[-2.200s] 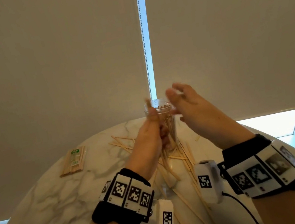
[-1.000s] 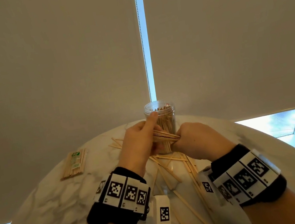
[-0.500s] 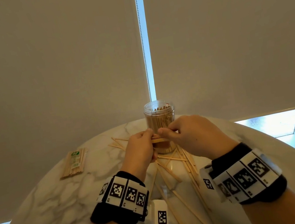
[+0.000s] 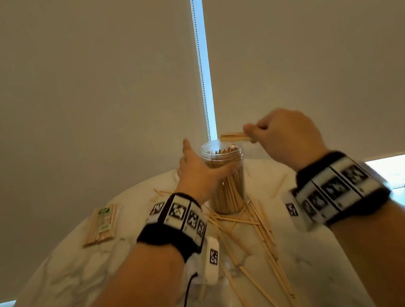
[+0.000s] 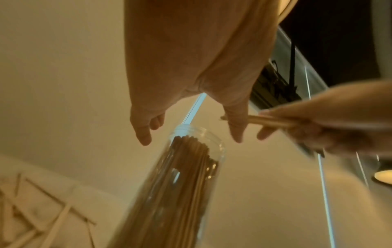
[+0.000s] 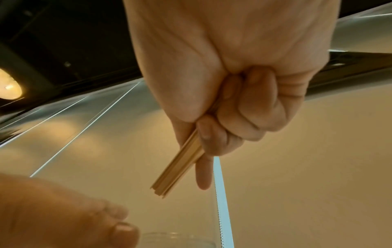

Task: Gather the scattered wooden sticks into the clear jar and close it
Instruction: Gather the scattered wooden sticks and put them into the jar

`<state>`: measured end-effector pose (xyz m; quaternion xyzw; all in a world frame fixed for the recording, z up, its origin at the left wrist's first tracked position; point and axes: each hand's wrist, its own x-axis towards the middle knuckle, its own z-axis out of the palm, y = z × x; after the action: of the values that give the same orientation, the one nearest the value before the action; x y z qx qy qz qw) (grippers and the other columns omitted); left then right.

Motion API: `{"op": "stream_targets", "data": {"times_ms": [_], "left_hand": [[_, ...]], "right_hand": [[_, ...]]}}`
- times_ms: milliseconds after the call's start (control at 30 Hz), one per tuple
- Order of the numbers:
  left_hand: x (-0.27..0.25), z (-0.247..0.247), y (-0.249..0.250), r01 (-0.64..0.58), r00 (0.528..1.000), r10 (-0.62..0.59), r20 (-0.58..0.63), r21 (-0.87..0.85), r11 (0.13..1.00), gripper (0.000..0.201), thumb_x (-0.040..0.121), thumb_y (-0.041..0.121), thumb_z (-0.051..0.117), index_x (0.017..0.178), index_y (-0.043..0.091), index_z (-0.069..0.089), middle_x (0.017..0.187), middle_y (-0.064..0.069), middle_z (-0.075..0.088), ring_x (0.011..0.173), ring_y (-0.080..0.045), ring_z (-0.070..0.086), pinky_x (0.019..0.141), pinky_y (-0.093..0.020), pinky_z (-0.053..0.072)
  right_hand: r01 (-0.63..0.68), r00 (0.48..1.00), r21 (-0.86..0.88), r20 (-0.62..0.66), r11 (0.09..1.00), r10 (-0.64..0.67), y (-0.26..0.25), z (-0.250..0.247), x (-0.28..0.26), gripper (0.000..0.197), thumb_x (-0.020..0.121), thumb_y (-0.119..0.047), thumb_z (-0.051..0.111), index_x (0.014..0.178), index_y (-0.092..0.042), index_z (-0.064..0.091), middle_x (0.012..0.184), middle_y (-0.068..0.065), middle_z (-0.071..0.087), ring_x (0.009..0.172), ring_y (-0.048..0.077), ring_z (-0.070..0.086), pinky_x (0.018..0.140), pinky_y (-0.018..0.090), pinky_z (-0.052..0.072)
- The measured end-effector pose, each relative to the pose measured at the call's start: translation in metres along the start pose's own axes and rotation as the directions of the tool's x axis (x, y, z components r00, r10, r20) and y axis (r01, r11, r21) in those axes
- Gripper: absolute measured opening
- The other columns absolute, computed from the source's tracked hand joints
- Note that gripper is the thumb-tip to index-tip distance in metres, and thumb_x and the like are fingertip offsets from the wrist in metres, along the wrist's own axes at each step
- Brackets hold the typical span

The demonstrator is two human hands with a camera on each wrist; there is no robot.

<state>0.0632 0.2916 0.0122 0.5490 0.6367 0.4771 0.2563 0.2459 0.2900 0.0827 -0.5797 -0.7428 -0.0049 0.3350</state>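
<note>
The clear jar [image 4: 225, 176] stands upright and lidless at the far side of the table, packed with wooden sticks. My left hand [image 4: 198, 165] is spread beside its upper part, thumb across the front and fingers straight; in the left wrist view the fingers [image 5: 144, 134] flank the jar mouth [image 5: 197, 134] without clasping it. My right hand [image 4: 254, 133] grips a small bundle of sticks [image 4: 233, 137], held level just above and right of the mouth. The bundle [image 6: 178, 169] juts from the curled fingers. Several loose sticks [image 4: 251, 239] lie near the jar. No lid shows.
A wrapped packet of sticks [image 4: 101, 225] lies at the left of the round marble table [image 4: 59, 300]. Closed roller blinds [image 4: 77, 94] hang right behind the table, with a bead chain [image 4: 202, 72] in the gap between them.
Both hands held the bundle low in front of the jar. Now my right hand alone has lifted it above the mouth, and my left hand has let go and moved to the jar's side.
</note>
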Motion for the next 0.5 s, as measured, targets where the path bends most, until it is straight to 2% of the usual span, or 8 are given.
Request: {"op": "stream_targets", "data": {"times_ms": [67,133,200,233,267,367,433,500], "left_hand": [[0.013,0.007,0.006,-0.011,1.000,0.011,0.000,0.031,0.999,0.152,0.050,0.065,0.088,0.156,0.024,-0.013,0.161,-0.009,0.021,0.147,-0.032,0.021,0.118,-0.052,0.025],[0.023,0.016,0.007,0.006,1.000,-0.007,0.006,0.035,0.999,0.147,0.057,0.066,0.084,0.156,0.019,-0.013,0.159,-0.012,0.028,0.144,-0.032,0.030,0.114,-0.048,0.033],[0.027,0.023,0.002,0.012,0.999,-0.014,0.029,0.066,0.998,0.130,0.068,0.065,0.077,0.156,0.011,0.000,0.150,-0.013,0.043,0.132,-0.029,0.047,0.103,-0.039,0.046],[0.029,0.026,-0.003,0.003,0.999,-0.006,0.041,0.071,0.997,0.120,0.071,0.065,0.074,0.154,0.010,0.008,0.144,-0.012,0.048,0.124,-0.027,0.054,0.095,-0.036,0.050],[0.030,0.028,-0.008,-0.011,0.999,0.008,0.046,0.062,0.998,0.115,0.071,0.067,0.073,0.153,0.013,0.013,0.140,-0.010,0.051,0.119,-0.025,0.056,0.091,-0.035,0.051],[0.031,0.029,-0.019,-0.044,0.998,0.043,0.043,0.019,0.999,0.117,0.064,0.074,0.073,0.151,0.021,0.016,0.140,-0.006,0.050,0.120,-0.023,0.055,0.094,-0.036,0.051],[0.032,0.029,-0.024,-0.062,0.998,0.061,0.034,0.019,0.998,0.115,0.063,0.072,0.076,0.149,0.023,0.019,0.137,-0.005,0.052,0.120,-0.022,0.056,0.095,-0.036,0.051],[0.033,0.030,-0.027,-0.076,0.997,0.075,0.019,0.029,0.997,0.112,0.063,0.068,0.079,0.147,0.022,0.020,0.134,-0.004,0.053,0.119,-0.022,0.057,0.096,-0.037,0.052]], "right_hand": [[0.053,0.998,-0.170,0.029,0.984,-0.049,-0.017,0.011,0.029,0.038,0.095,-0.051,0.053,0.092,-0.021,0.075,0.076,0.001,0.064,0.073,0.022,0.062,0.064,0.030,0.042],[0.149,0.987,-0.341,0.115,0.928,-0.116,-0.034,0.023,0.051,0.030,0.094,-0.043,0.056,0.103,-0.018,0.071,0.087,0.003,0.064,0.084,0.025,0.062,0.068,0.031,0.043],[0.260,0.958,-0.444,0.233,0.858,-0.170,-0.047,0.032,0.066,0.032,0.095,-0.042,0.058,0.112,-0.016,0.066,0.099,0.005,0.065,0.092,0.026,0.061,0.071,0.031,0.043],[0.299,0.943,-0.473,0.282,0.829,-0.179,-0.052,0.034,0.072,0.034,0.095,-0.044,0.059,0.113,-0.016,0.065,0.098,0.004,0.064,0.089,0.025,0.060,0.070,0.031,0.044],[0.332,0.929,-0.499,0.319,0.801,-0.187,-0.056,0.036,0.078,0.035,0.094,-0.045,0.060,0.112,-0.015,0.065,0.096,0.003,0.063,0.086,0.024,0.058,0.069,0.031,0.046],[0.406,0.893,-0.542,0.408,0.736,-0.191,-0.064,0.041,0.093,0.036,0.090,-0.048,0.065,0.103,-0.015,0.068,0.083,0.000,0.061,0.081,0.023,0.060,0.074,0.033,0.055],[0.437,0.860,-0.528,0.482,0.728,-0.167,-0.068,0.043,0.097,0.036,0.088,-0.049,0.069,0.098,-0.014,0.070,0.086,0.000,0.066,0.085,0.023,0.065,0.081,0.038,0.058],[0.460,0.822,-0.534,0.558,0.710,-0.113,-0.072,0.045,0.101,0.036,0.086,-0.050,0.072,0.085,-0.014,0.067,0.078,-0.002,0.066,0.084,0.021,0.066,0.085,0.038,0.058]]}}
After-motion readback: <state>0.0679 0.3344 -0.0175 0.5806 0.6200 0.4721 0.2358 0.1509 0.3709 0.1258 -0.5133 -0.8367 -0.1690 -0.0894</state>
